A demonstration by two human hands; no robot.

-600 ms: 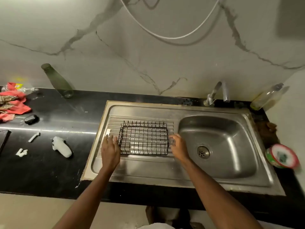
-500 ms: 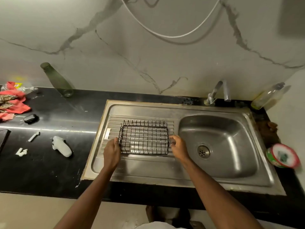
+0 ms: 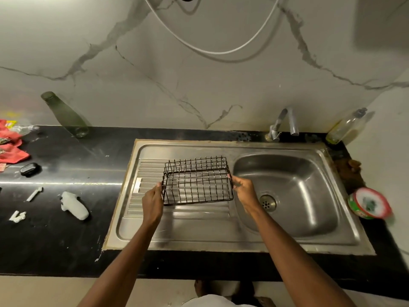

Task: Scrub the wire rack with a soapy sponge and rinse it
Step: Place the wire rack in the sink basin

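A dark wire rack (image 3: 197,181) is held tilted above the ribbed drainboard (image 3: 146,173) of the steel sink, its near edge raised. My left hand (image 3: 152,202) grips its left end and my right hand (image 3: 243,191) grips its right end. The sink basin (image 3: 298,196) with its drain lies just right of the rack. A tap (image 3: 285,124) stands behind the basin. No sponge is visible.
A round green and red tub (image 3: 368,203) sits on the counter right of the sink. A clear bottle (image 3: 346,127) leans in the back right corner. A green glass bottle (image 3: 66,116), red cloth (image 3: 11,149), a small black object (image 3: 29,169) and white pieces (image 3: 74,206) lie on the black counter to the left.
Both hands closed on the rack's ends and lifted it off the drainboard, tipping its near side up.
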